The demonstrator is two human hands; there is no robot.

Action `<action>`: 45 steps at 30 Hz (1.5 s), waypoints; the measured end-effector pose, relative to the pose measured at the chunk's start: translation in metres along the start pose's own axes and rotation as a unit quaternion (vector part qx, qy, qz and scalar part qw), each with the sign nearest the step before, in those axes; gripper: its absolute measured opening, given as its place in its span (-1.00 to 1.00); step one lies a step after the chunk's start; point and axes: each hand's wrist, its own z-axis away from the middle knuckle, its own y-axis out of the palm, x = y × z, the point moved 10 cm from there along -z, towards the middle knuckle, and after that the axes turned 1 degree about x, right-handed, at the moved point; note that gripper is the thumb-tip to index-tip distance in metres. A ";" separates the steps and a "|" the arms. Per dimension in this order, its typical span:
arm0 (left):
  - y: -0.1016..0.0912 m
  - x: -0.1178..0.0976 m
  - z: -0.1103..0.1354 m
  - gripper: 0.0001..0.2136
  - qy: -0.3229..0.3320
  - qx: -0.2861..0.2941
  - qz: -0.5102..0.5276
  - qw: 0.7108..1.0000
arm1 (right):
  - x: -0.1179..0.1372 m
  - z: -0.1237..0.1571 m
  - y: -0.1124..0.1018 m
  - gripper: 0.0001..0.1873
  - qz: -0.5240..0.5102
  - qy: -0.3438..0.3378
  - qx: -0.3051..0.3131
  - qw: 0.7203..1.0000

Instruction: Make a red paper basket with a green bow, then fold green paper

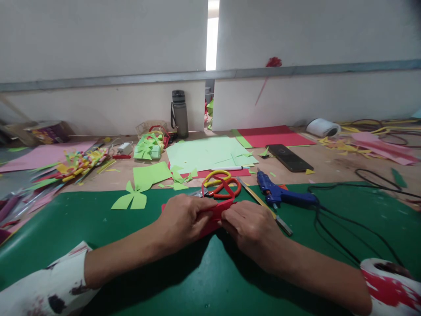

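Note:
A piece of red paper is held between my two hands above the green mat. My left hand grips its left side, thumb and fingers closed on it. On the other side my right hand pinches the same paper with bent fingers; part of the sheet is hidden behind both hands. Just beyond lie scissors with red handles and a pair of yellow handles. To the right a blue glue gun and a yellow cutter knife rest on the mat.
Pale green sheets, red sheets and a phone lie toward the wall. A bottle stands at the back. Green cut petals lie left. A black cable loops across the right side.

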 end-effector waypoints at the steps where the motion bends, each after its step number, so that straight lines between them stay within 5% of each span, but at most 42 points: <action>1: 0.000 0.000 0.001 -0.72 0.001 -0.007 -0.019 1.000 | 0.000 0.000 -0.001 -0.69 -0.001 -0.001 0.001 1.000; 15: 0.014 -0.019 0.018 -0.66 0.088 -0.027 -0.308 0.947 | -0.004 0.007 -0.001 -0.73 -0.004 -0.022 0.020 1.000; 22: 0.021 -0.025 0.029 -0.55 0.124 -0.045 -0.426 0.895 | -0.001 0.008 -0.002 -0.73 0.012 -0.040 0.015 0.999; 28: 0.024 -0.021 0.030 -0.49 0.129 -0.021 -0.389 0.912 | -0.007 0.011 -0.006 -0.78 -0.001 -0.031 0.005 0.999; 32: 0.022 -0.019 0.029 -0.56 0.130 -0.034 -0.332 0.934 | -0.013 0.013 -0.016 -0.86 0.015 -0.022 -0.034 0.999; 45: 0.017 -0.015 0.032 -0.69 0.167 -0.087 -0.227 0.956 | -0.019 0.015 -0.014 -0.84 -0.030 -0.006 -0.024 0.999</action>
